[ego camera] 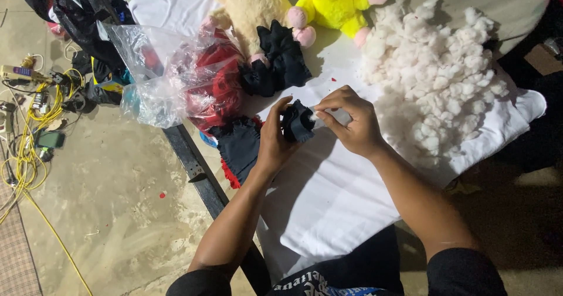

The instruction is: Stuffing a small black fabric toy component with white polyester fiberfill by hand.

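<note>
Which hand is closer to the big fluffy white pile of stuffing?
The right hand. It sits just beside the stuffing pile, pinching a bit of white fluff at the small black cloth piece. The left hand holds that cloth from the far side, farther away.

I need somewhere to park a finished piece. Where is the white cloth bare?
Bare: the white cloth between the forearms, below the left hand and right hand. Crowded: stuffing pile at right, plastic bag and black fabric pieces at left, plush toys along the top.

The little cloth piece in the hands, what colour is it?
Black. The little cloth piece shows best in the head view.
</note>
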